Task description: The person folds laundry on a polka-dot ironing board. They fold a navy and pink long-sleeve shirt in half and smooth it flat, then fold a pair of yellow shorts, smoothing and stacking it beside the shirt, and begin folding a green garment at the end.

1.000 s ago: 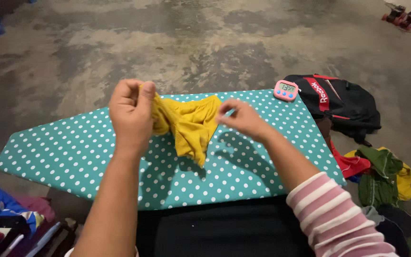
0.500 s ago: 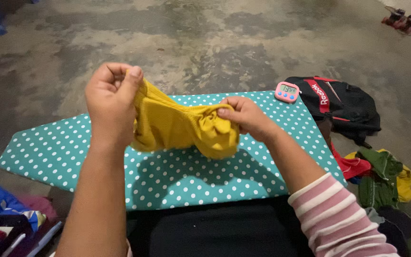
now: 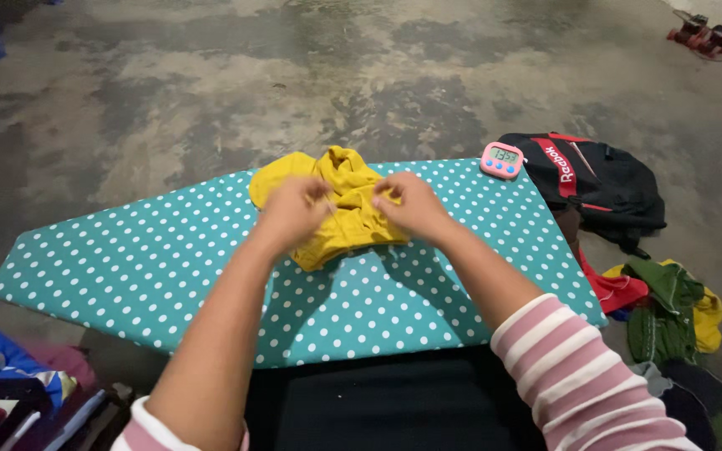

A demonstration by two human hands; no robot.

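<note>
Lowered now, the yellow garment [image 3: 336, 200] rests on the polka-dot ironing board [image 3: 127, 267], where half a second ago I held it stretched in the air. It is a bunched, crumpled mustard-yellow cloth with a knit texture, folds heaped toward 12 o'clock. My left hand [image 3: 294, 210] pinches its fabric at the 9 o'clock side, my right hand [image 3: 411, 205] pinches it at 3 o'clock; both grips are closed on the cloth, close together, the bulk lying between and beyond them. At 2 o'clock a pink timer [image 3: 501, 160] sits on the board's corner.
</note>
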